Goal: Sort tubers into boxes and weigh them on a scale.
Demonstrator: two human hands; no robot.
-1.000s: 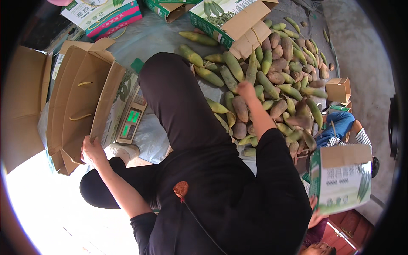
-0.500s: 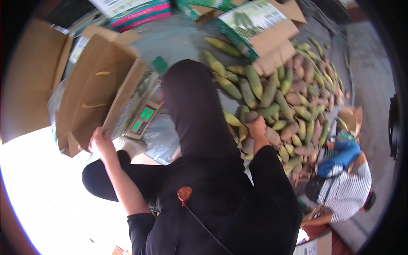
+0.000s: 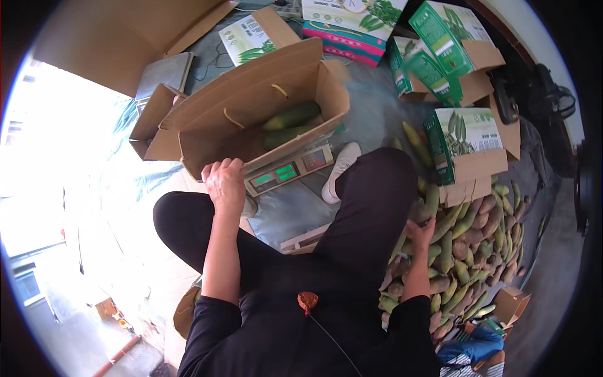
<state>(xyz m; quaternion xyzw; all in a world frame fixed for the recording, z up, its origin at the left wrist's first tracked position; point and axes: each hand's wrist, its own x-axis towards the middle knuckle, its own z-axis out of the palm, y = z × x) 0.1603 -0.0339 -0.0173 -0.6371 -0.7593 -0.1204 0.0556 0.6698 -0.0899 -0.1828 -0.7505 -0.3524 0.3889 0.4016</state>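
My left hand (image 3: 224, 182) is closed over the near rim of an open cardboard box (image 3: 213, 135) with yellow rope handles. Inside lie two long green radishes (image 3: 292, 116); the box's near wall partly covers its floor. Under the box sits a digital scale (image 3: 276, 177) with lit green digits. Beyond my right knee, my right hand (image 3: 421, 232) is closed round a brownish-green radish (image 3: 419, 210) at the left edge of a large pile of green and brown radishes (image 3: 480, 242). Its fingers are partly hidden.
Several printed green-and-white boxes (image 3: 468, 135) stand at the upper right, one against the pile. A pink and teal box (image 3: 345, 45) lies at the far side. A large brown carton (image 3: 119, 44) fills the upper left. Another person's blue-clad leg (image 3: 471, 345) shows at the lower right.
The view has swung left, so the box's inside and the radishes in it now show. My left hand stays on the box rim; my right hand remains closed at the pile's edge.
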